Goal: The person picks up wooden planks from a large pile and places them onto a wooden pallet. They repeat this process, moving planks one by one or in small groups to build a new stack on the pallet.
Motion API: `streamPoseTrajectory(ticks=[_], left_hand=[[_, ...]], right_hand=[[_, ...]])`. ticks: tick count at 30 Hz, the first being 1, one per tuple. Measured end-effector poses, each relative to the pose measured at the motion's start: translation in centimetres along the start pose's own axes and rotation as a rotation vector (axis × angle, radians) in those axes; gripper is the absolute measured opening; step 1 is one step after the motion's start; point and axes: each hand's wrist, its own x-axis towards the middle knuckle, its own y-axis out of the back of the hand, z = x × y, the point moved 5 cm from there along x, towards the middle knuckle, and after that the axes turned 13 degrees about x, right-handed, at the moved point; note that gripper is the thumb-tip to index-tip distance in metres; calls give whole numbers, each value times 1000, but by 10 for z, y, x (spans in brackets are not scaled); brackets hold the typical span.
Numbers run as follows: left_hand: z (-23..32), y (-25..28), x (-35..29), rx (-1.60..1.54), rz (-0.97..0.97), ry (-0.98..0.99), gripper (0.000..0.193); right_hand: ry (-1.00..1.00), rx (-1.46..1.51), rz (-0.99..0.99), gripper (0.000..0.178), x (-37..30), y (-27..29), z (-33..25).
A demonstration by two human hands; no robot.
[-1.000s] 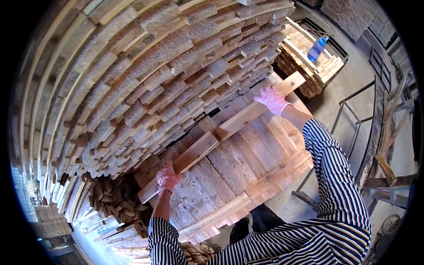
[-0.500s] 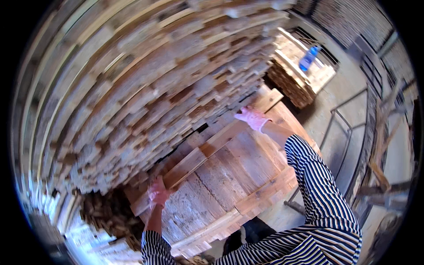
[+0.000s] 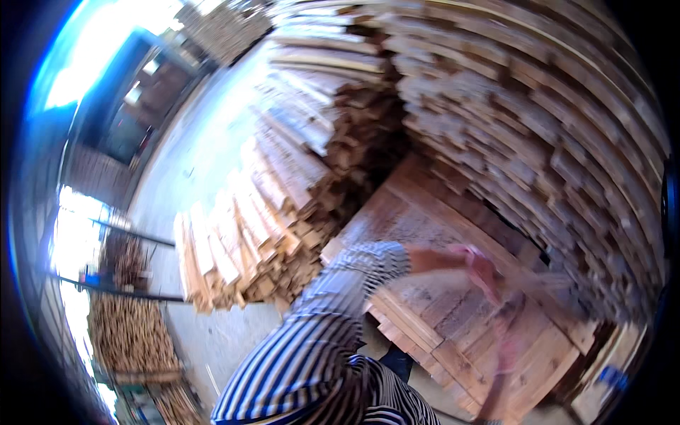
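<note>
Left hand, pink-gloved, reaches over the wooden pallet toward a blurred plank; grip unclear. Right hand lower, right, grip unclear. Board stacks crowd left and far, within reach.

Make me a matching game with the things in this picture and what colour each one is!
Things:
1. gloves
2. sleeve
3. planks
4. floor

Colours:
A. pale brown wood
B. grey
C. pink
D. dark and white stripes

Pairs: 1-C, 2-D, 3-A, 4-B
</note>
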Motion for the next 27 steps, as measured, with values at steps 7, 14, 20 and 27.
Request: streamPoseTrajectory(ticks=[7,14,20,27], left_hand=[[112,-111,-45,-792,20,-83,101],[-17,-118,-148,-756,250,-63,102],[-332,-132,-329,-233,467,898,73],[-561,-267,-601,-295,253,1891,93]], right_hand=[[-352,684,376,78,-121,-58,21],[-332,-413,455,76,-143,27,11],[-240,-1161,423,79,-135,18,30],[-214,-653,92,84,-79,-133,14]])
